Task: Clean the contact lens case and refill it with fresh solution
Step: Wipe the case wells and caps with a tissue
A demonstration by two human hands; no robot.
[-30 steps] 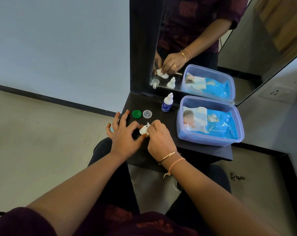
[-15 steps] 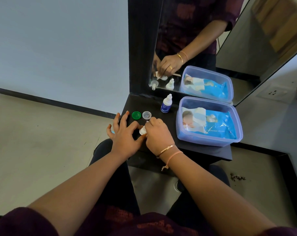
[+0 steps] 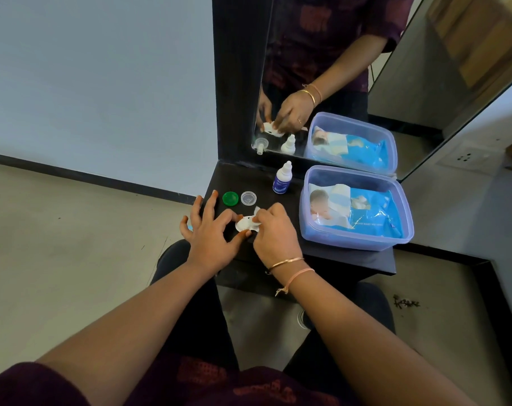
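Observation:
The white contact lens case (image 3: 243, 224) lies on the black shelf (image 3: 345, 259) between my hands. My left hand (image 3: 212, 232) pinches its left end with thumb and forefinger; the other fingers are spread. My right hand (image 3: 273, 232) holds a small white wipe (image 3: 256, 214) pressed onto the case. A green cap (image 3: 230, 198) and a clear cap (image 3: 248, 198) lie just behind the case. The small solution bottle (image 3: 282, 178), white with a blue label, stands upright further back.
A translucent blue tub (image 3: 407, 218) holding a pack of baby wipes (image 3: 354, 210) fills the shelf's right side. A mirror (image 3: 351, 68) rises behind the shelf and reflects the hands and objects. Floor lies to the left and below.
The case and wipe show more between my hands than half a second ago, when my right hand covered most of them. The caps and bottle have not moved.

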